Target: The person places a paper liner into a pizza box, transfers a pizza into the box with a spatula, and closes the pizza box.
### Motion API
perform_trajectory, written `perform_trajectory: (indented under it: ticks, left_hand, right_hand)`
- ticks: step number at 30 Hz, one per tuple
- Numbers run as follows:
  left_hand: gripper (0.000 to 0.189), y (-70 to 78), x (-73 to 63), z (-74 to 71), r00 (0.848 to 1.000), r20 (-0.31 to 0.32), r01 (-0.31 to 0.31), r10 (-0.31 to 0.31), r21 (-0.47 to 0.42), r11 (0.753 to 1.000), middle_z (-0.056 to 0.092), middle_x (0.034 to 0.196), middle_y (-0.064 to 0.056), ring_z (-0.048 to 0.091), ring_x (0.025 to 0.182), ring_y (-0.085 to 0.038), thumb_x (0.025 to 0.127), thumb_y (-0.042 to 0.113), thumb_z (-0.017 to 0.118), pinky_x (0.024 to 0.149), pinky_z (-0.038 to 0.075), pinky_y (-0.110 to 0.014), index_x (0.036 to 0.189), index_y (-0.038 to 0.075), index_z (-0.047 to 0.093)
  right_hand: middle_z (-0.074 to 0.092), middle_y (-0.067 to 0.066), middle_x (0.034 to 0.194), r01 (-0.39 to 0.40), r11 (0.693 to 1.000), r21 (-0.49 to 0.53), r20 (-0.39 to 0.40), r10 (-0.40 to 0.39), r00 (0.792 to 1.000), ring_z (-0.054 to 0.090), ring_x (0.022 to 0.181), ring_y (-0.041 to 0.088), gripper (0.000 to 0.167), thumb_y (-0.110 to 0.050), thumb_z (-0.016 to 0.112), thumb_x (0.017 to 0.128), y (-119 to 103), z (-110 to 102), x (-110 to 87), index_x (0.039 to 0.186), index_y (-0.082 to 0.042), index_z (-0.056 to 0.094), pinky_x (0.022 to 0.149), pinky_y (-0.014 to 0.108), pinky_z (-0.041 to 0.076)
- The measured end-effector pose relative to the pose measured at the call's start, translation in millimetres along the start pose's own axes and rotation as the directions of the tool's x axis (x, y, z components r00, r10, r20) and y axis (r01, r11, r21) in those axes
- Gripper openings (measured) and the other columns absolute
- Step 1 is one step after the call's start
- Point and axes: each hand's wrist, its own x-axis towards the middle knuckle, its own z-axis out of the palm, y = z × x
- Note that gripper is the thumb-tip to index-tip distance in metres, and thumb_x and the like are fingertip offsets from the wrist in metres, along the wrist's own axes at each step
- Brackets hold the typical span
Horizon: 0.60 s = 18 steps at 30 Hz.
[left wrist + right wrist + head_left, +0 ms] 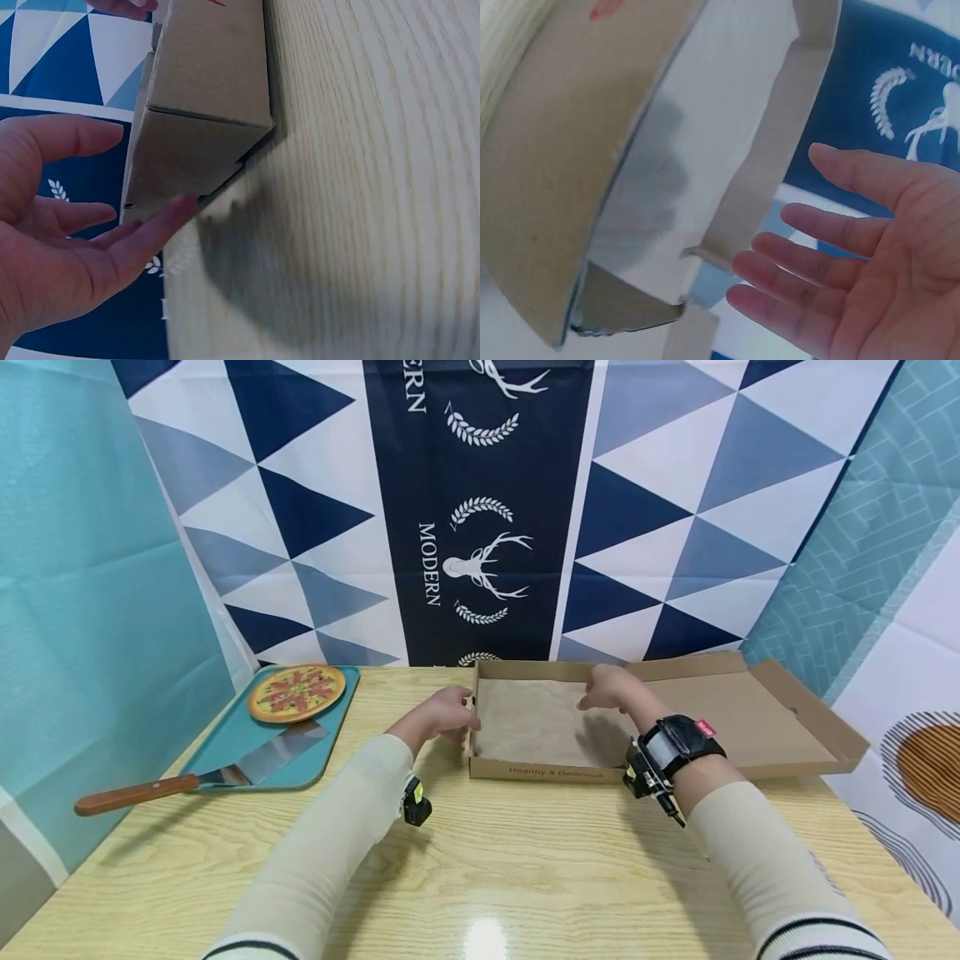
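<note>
A brown cardboard pizza box [536,772], printed "Healthy & Delicious" on its front wall, lies open on the table with its lid [757,714] folded out to the right. My left hand [448,710] is at the box's left wall, thumb and fingers apart. In the left wrist view, a fingertip overlaps the lower edge of that wall [191,157]. Above the right part of the box hovers my right hand [611,687], its fingers loosely extended and holding nothing. The right wrist view shows the same hand [855,262] with spread fingers beside the raised box walls.
On the far left, a teal tray [303,768] holds a pizza [296,693]. A pizza server [281,752] with a wooden handle lies across the tray, its handle jutting past the edge. Patterned cloth [487,527] hangs behind the wooden table [525,868].
</note>
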Motion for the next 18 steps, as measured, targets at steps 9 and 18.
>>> perform_trajectory:
  ticks: [9,18]
  left_hand:
    - [0.043,4.7,-9.1,-7.6,0.94,-0.091,-0.224,0.33,0.564,0.795,0.058,0.129,-0.016,0.049,0.125,-0.032,0.086,0.015,0.066,0.105,0.04,-0.039,0.126,0.0,0.061]
    - [0.058,4.0,-30.8,-18.5,0.917,-0.047,-0.244,0.396,0.719,0.651,0.049,0.14,-0.015,0.049,0.126,-0.032,0.09,0.039,0.067,0.102,0.043,-0.045,0.136,0.007,0.055]
  right_hand:
    - [0.06,0.03,0.119,0.195,0.981,-0.004,-0.152,-0.193,0.969,0.059,0.107,0.042,0.045,-0.023,0.067,0.091,-14,12,-25.7,0.12,0.011,0.059,0.086,0.049,0.052]
    - [0.056,0.029,0.125,0.27,0.959,-0.084,-0.313,-0.283,0.907,0.052,0.117,0.045,0.047,-0.021,0.069,0.09,-31,30,-47.0,0.124,0.009,0.058,0.095,0.056,0.045]
